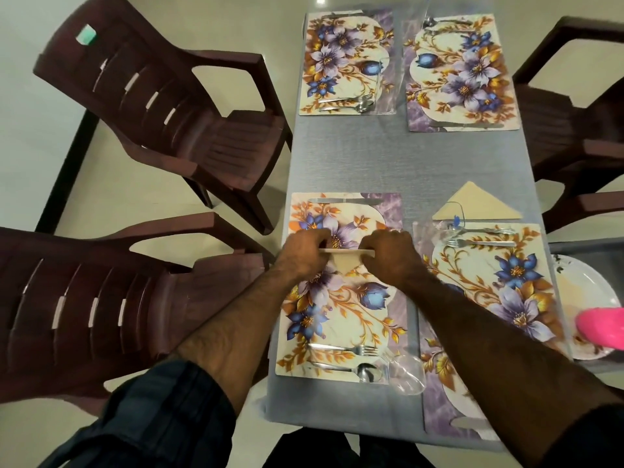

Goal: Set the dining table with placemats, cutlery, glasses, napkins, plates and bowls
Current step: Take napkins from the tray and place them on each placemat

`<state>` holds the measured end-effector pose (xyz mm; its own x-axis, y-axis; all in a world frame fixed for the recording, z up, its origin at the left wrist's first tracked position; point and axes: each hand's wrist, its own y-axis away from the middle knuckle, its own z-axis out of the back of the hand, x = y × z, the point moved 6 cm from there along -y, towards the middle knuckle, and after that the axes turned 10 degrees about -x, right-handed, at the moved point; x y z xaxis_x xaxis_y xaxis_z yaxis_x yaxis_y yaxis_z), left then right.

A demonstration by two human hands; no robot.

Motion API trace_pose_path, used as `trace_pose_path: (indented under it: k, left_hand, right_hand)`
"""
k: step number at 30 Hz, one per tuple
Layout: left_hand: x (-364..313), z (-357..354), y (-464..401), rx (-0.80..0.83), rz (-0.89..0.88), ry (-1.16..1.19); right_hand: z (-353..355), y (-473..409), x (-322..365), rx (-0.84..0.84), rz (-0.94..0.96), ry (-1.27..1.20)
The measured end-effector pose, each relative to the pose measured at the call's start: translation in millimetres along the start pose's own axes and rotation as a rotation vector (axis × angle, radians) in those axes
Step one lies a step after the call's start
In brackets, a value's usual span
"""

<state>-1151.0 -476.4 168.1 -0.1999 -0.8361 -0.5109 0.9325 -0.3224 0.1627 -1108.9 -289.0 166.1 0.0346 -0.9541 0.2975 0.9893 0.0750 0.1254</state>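
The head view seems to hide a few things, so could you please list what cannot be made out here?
- Napkin: the left hand and right hand cover most of it, so its fold is unclear.
- Plate: cut by the right edge and partly behind a blurred pink object.
- Far glass: transparent, outline barely readable.
- Near-right placemat: the right forearm hides its near part.

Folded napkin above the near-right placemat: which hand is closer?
Right. The right hand grips the napkin being folded on the near-left placemat, just left of the folded napkin. The left hand is farther left.
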Motion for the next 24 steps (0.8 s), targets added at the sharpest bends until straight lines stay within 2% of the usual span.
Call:
trace_pose_path:
  k: [3, 5, 7, 10, 12, 18, 24]
  left_hand:
    - [-22.0, 35.1, -17.7, -0.266, -0.124, -0.090]
    - [-31.4, 41.1, -19.7, -0.337, -0.190, -0.178]
    - [-29.5, 21.2, -12.2, -0.254, -0.235, -0.304]
    - [-10.1, -30.9, 18.2, 0.005, -0.251, -0.473]
    - [2.0, -52.3, 38.6, 0.078, -0.234, -0.505]
    - [-1.6, -64.2, 56.0, 0.048, -0.203, -0.523]
    - [1.2, -78.4, 48.6, 0.144, -0.144, -0.576]
  right_hand:
    - [35.4, -13.0, 2.7, -0.317, 0.080, 0.188]
    - [44.5, -13.6, 5.2, -0.400, 0.126, 0.251]
    - [35.1, -5.4, 4.1, -0.352, 0.151, 0.301]
    - [-14.4, 22.6, -7.4, -0.096, 0.159, 0.374]
    - [-38.8, 40.8, -18.2, -0.001, 0.123, 0.352]
    - [-50.0, 57.3, -17.6, -0.067, 0.103, 0.231]
    - [-68.2, 54.9, -24.4, -0.056, 0.087, 0.228]
